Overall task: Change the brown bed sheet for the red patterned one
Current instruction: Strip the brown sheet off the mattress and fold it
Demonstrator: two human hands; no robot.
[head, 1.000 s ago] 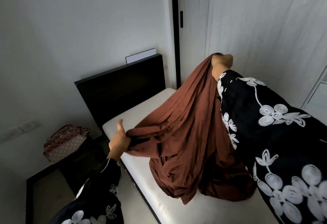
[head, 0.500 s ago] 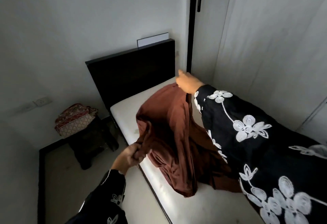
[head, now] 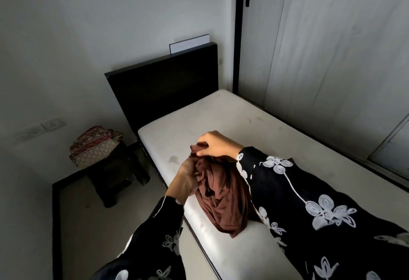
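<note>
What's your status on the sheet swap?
Left hand and right hand grip brown sheet, bunched over bare mattress. Red patterned sheet on stool beside bed. Nothing blocking.

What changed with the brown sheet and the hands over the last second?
The right hand, raised high earlier, came down to the left hand, gathering the draped brown sheet into a bundle over the mattress. Both hands kept their grip; the red patterned sheet stayed on the stool.

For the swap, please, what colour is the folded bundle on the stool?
The bundle is red patterned, with cream lattice; head view.
</note>
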